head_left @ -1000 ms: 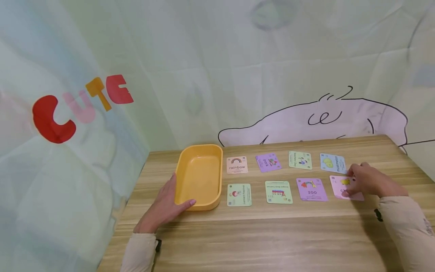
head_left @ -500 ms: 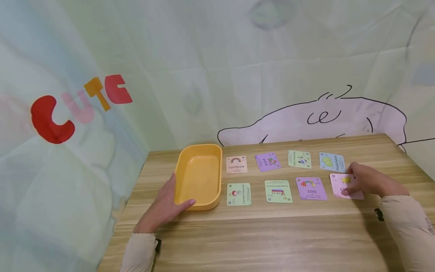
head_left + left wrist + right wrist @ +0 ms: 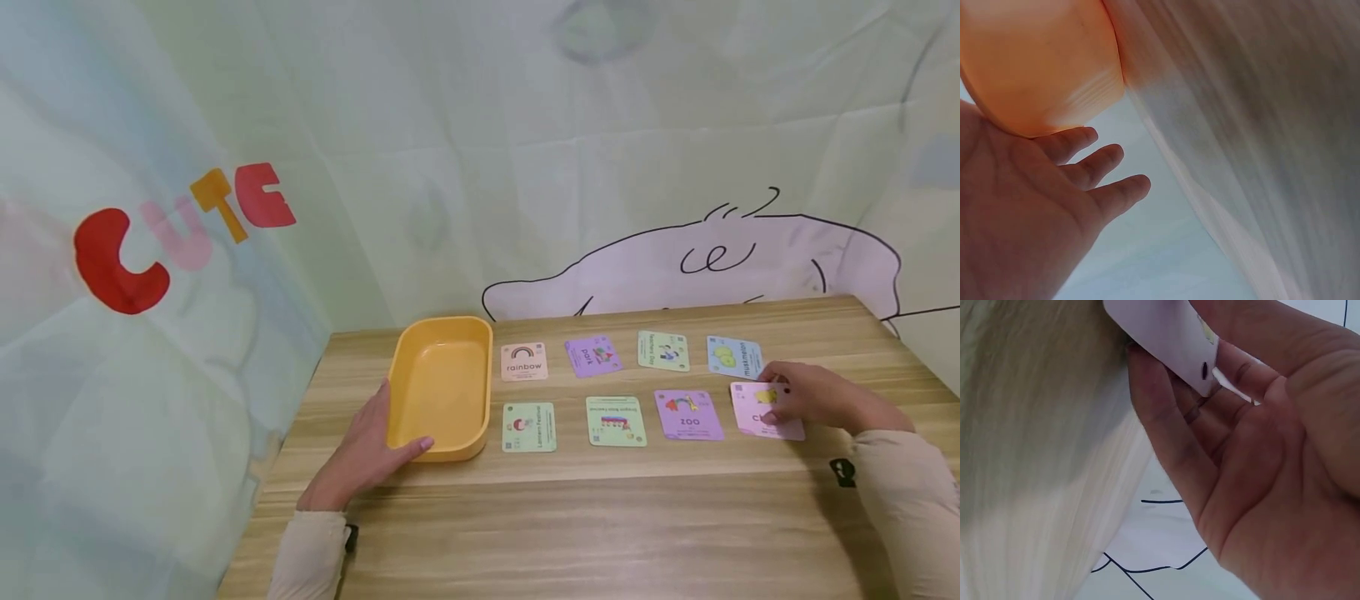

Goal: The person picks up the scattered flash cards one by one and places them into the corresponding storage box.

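The right hand (image 3: 817,400) has hold of the pink card (image 3: 757,410) at the right end of the near row on the tabletop (image 3: 600,517), its fingers (image 3: 1166,425) curled under the card's right edge and the thumb on top, so the card is pinched. The card is nearly square, with no real long axis to speak of; its printed top points away toward the wall, and its right side is lifted a little off the wood (the right wrist view shows this plainly, fingers beneath the pale card (image 3: 1166,337), which the head view hides behind the knuckles).

The left hand (image 3: 360,454) rests with straight, relaxed fingers against the near left corner of the yellow tray (image 3: 438,387), whose long axis runs from the person toward the wall. The left wrist view shows only the tray's rounded corner (image 3: 1035,69) against the palm (image 3: 1016,212); the head view shows the thumb along its front wall.
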Motion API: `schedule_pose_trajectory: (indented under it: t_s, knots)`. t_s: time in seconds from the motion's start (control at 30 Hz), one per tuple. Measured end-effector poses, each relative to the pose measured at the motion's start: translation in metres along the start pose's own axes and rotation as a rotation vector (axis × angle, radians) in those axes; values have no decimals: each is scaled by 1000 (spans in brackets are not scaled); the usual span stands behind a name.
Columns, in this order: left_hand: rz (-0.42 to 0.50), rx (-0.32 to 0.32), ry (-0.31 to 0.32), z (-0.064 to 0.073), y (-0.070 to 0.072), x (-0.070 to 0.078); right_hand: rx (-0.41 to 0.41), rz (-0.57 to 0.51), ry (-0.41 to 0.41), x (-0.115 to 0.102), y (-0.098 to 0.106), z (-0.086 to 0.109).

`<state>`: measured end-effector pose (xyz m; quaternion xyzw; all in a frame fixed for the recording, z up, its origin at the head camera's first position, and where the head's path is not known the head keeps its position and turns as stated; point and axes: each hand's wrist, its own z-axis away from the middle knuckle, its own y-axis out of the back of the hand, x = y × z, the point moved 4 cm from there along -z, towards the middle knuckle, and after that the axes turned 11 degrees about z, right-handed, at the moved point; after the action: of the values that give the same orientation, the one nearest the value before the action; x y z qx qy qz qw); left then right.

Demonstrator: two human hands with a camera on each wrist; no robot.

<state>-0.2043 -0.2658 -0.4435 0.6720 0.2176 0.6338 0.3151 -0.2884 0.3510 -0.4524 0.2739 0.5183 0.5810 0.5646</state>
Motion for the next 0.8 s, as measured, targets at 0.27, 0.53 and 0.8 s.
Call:
schedule_pose_trajectory:
  t_s: [0.27, 0.53, 0.8]
  knots:
    - [5, 10, -21, 0, 0, -1, -43, -40, 28, -3, 0, 0]
    - [-2, 6, -12, -1, 0, 0, -49, -59, 39, -4, 1, 2]
    - [-7, -4, 38, -1, -1, -2, -57, -67, 35, 0, 0, 2]
